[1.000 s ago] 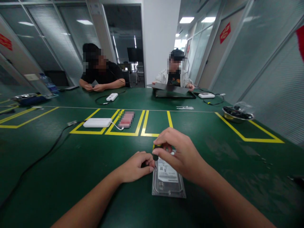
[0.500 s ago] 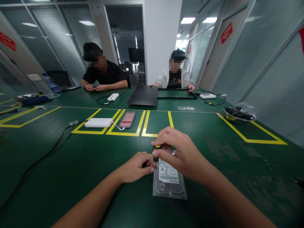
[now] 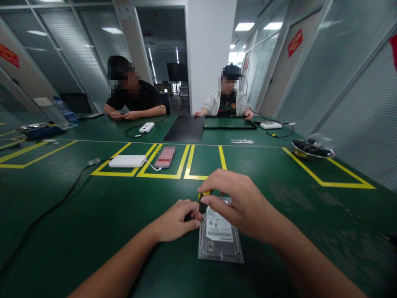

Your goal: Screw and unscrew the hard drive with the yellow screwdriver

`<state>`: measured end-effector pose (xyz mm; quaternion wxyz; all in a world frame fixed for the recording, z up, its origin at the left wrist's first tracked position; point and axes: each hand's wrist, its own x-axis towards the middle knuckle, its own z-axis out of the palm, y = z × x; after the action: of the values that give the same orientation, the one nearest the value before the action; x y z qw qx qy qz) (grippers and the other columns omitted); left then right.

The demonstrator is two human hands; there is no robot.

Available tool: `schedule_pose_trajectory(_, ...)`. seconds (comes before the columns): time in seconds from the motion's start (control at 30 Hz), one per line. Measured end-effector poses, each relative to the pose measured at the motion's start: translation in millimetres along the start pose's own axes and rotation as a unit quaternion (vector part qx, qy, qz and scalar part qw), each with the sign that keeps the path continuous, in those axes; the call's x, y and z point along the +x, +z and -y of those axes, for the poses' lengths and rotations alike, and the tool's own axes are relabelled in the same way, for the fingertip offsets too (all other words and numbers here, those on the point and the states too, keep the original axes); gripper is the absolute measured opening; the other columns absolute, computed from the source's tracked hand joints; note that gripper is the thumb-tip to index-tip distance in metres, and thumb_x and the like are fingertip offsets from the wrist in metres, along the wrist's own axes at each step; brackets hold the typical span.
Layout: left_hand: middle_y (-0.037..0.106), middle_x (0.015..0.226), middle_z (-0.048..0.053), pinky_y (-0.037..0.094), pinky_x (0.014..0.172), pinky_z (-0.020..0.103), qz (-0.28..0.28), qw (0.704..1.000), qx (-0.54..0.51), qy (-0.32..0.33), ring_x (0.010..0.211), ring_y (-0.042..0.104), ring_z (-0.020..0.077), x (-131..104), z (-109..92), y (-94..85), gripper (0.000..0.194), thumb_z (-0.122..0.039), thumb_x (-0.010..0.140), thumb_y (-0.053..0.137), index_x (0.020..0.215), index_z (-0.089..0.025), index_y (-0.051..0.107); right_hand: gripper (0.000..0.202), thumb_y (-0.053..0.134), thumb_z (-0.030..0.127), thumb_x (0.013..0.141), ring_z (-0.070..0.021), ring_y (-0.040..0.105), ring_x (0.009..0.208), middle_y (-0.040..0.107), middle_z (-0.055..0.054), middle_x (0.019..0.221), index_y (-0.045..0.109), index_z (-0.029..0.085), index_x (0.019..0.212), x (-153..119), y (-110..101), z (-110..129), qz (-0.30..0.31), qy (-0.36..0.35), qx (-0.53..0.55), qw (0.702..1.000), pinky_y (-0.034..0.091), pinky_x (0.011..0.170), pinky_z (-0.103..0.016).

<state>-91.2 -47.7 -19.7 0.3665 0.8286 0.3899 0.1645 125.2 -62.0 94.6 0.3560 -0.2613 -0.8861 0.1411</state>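
A silver hard drive with a white label lies flat on the green table, its far right part covered by my right hand. In my right hand, thumb and fingers are closed on the short handle of a yellow-and-black screwdriver, held upright over the drive's left edge. The screwdriver's tip is hidden. Against that same left edge, my left hand rests with curled fingers and the thumb touching the drive, close beside the screwdriver.
Ahead lie a white power bank, a phone and yellow tape outlines. A metal bowl of dark items stands at right. A black cable runs along the left. Across the table sit two people, one holding a black frame beside a dark panel.
The screwdriver handle has turned slightly in my right fingers, showing more yellow. My left hand stays at the drive. Across the table, the dark panel has been lowered flatter.
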Motion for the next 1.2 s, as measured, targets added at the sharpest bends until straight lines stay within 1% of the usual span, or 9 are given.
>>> schedule_pose_trajectory(0.1,0.058,0.090,0.001,0.043,0.079,0.030,0.001,1.000,0.001,0.005,0.083,0.053,0.0168,0.2,-0.9,-0.5,0.013,-0.030,0.088,0.059,0.090,-0.018,0.059,0.009,0.062,0.020,0.091,-0.0153,0.059,0.090,0.064,-0.004,0.096,0.066,0.017,0.098,-0.3,1.7,1.5,-0.001,0.007,-0.028,1.000,0.048,0.079,-0.028)
schedule_pose_trajectory(0.27,0.056,0.085,0.000,0.041,0.077,0.030,-0.013,0.999,0.026,0.012,0.081,0.052,0.0169,-0.3,-3.4,-1.8,0.013,-0.030,0.088,0.059,0.085,-0.018,0.057,0.016,0.056,0.013,0.090,-0.0158,0.060,0.096,0.066,-0.005,0.102,0.064,0.014,0.104,-0.9,2.8,3.4,-0.014,-0.008,-0.016,1.000,0.049,0.086,-0.030)
schedule_pose_trajectory(0.4,0.058,0.087,0.000,0.041,0.078,0.031,-0.014,1.000,0.016,0.008,0.082,0.053,0.0170,0.0,-4.7,-1.5,0.010,-0.028,0.088,0.058,0.087,-0.018,0.058,0.012,0.057,0.013,0.091,-0.0146,0.060,0.091,0.065,-0.004,0.097,0.064,0.016,0.101,-1.1,3.8,2.6,-0.012,-0.006,-0.011,1.000,0.049,0.081,-0.028)
schedule_pose_trajectory(0.53,0.059,0.089,0.001,0.041,0.077,0.031,-0.012,1.000,0.007,0.000,0.082,0.053,0.0174,0.1,-3.8,-0.5,0.012,-0.030,0.089,0.057,0.089,-0.018,0.059,0.007,0.063,0.021,0.090,-0.0151,0.058,0.087,0.061,-0.004,0.094,0.065,0.016,0.095,-1.3,5.7,3.6,-0.005,0.020,-0.044,0.999,0.047,0.074,-0.029)
schedule_pose_trajectory(0.63,0.058,0.086,0.000,0.041,0.077,0.031,-0.015,1.000,0.016,0.002,0.082,0.053,0.0178,-0.2,-2.1,-0.1,0.013,-0.030,0.089,0.057,0.088,-0.018,0.059,0.012,0.059,0.018,0.091,-0.0161,0.058,0.092,0.063,-0.006,0.099,0.065,0.016,0.101,-1.2,6.2,5.5,-0.010,0.023,-0.041,0.999,0.048,0.080,-0.030)
schedule_pose_trajectory(0.73,0.057,0.085,0.000,0.039,0.079,0.032,-0.017,1.000,0.021,0.001,0.082,0.052,0.0178,-0.1,-1.3,0.2,0.011,-0.029,0.089,0.058,0.087,-0.018,0.059,0.017,0.053,0.012,0.091,-0.0163,0.059,0.099,0.064,-0.007,0.105,0.064,0.013,0.105,-0.9,6.2,6.0,-0.019,0.004,-0.022,1.000,0.048,0.088,-0.031)
schedule_pose_trajectory(0.8,0.057,0.085,0.000,0.039,0.079,0.032,-0.015,1.000,0.023,-0.002,0.082,0.052,0.0177,0.1,-2.0,0.2,0.011,-0.028,0.088,0.058,0.088,-0.018,0.059,0.016,0.053,0.011,0.091,-0.0158,0.059,0.098,0.065,-0.007,0.103,0.064,0.013,0.104,-0.8,6.6,5.1,-0.025,-0.007,-0.014,1.000,0.048,0.088,-0.030)
schedule_pose_trajectory(1.0,0.059,0.088,0.000,0.041,0.080,0.031,0.000,1.000,-0.003,-0.010,0.082,0.053,0.0172,0.0,-4.3,-0.7,0.011,-0.029,0.089,0.057,0.090,-0.017,0.060,0.006,0.061,0.018,0.090,-0.0147,0.056,0.089,0.062,-0.005,0.092,0.064,0.013,0.092,-1.3,8.0,4.0,-0.026,0.004,-0.031,0.999,0.046,0.078,-0.027)
schedule_pose_trajectory(1.2,0.059,0.092,0.001,0.041,0.081,0.032,-0.002,1.000,0.002,-0.004,0.085,0.053,0.0184,-0.6,0.0,-1.3,0.017,-0.034,0.088,0.061,0.092,-0.018,0.060,0.013,0.054,0.012,0.091,-0.0157,0.059,0.095,0.065,-0.007,0.099,0.065,0.010,0.097,-1.9,5.4,7.4,-0.033,-0.010,-0.015,0.999,0.046,0.088,-0.028)
